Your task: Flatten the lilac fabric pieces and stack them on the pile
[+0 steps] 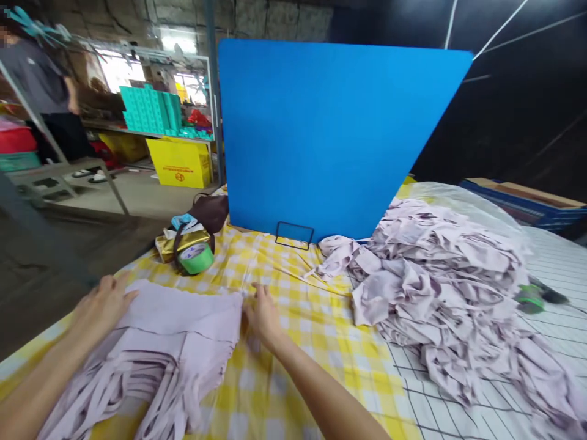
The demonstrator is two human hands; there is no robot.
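A flat stack of pale lilac cloth pieces (174, 330) lies on the yellow checked tablecloth (302, 342) in front of me. My left hand (103, 305) rests on the stack's far left corner with fingers stretched out flat. At the stack's right edge my right hand (263, 315) presses down, fingers extended and touching the cloth's corner. A big loose heap of the same lilac cloth (440, 287) lies to the right, apart from both hands.
A tall blue board (330, 134) stands upright behind the cloth on a wire foot. A green tape roll (196, 258), a gold packet and a dark pouch sit at the table's far left. A person stands at the back left near shelves and a yellow box (180, 162).
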